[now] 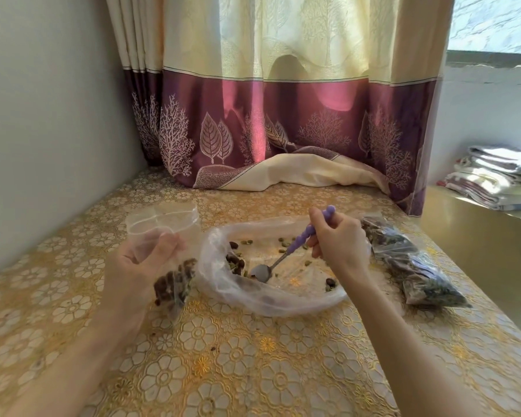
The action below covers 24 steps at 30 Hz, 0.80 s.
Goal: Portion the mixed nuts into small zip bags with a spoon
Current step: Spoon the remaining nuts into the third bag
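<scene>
Open floral gold tablecloth (253, 356) lies from 4 to 8 o'clock of the wide clear plastic bag of nuts (271, 293), free for passing. At 3 o'clock, filled dark zip bags (415, 266) block; at 9, the part-filled small bag (172, 281); at 12, the purple-cream curtain (283, 130).

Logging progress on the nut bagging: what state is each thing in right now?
Left hand: holds small zip bag.
Small zip bag: mouth open, partly filled.
Right hand: grips spoon handle.
Spoon: bowl empty, down in large bag.
Large bag: open, nearly empty.
Filled bags: lying flat.
</scene>
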{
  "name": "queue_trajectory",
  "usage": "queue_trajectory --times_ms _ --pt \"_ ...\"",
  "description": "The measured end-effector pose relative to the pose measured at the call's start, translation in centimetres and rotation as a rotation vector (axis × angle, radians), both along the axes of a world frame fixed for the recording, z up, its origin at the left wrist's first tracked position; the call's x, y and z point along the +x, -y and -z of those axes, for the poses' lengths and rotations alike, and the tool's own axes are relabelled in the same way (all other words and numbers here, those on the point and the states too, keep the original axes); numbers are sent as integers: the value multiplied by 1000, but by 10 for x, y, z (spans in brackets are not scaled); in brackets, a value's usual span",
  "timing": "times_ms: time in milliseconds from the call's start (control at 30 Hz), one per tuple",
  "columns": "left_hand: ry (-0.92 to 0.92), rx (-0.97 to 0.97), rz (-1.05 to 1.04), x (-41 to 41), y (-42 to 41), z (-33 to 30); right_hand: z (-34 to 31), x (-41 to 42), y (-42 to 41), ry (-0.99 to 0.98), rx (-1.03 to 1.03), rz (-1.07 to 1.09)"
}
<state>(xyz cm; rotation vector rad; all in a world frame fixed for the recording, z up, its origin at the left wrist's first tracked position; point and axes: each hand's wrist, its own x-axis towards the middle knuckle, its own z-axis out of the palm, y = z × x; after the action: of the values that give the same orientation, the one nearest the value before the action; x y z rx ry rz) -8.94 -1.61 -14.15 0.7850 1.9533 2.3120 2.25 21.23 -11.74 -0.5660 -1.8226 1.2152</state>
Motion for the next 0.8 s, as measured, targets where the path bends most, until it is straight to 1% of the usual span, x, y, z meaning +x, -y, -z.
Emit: queue_trajectory --times_ms 100,200,267,367,467,567,633,800 --pt "14 -33 -4 -1 -2 6 6 -6 4 31 -94 -55" --pt "-12 -74 48 2 -4 10 13 -13 11 14 -187 -104" --pt "-43 -194 44 4 -8 15 17 -15 15 -8 -235 -117" --pt "-138 -405 3 3 -14 26 20 -16 19 -52 -286 -149" --pt "-229 -495 14 1 -16 32 23 -16 18 -52 -349 -177" --pt "-338 -552 34 0 -15 34 25 -17 16 26 -413 -204" --pt "-357 -575 31 0 -16 36 25 -17 15 47 -437 -194" --pt "-373 -585 29 -1 -15 37 25 -16 7 74 -423 -108"
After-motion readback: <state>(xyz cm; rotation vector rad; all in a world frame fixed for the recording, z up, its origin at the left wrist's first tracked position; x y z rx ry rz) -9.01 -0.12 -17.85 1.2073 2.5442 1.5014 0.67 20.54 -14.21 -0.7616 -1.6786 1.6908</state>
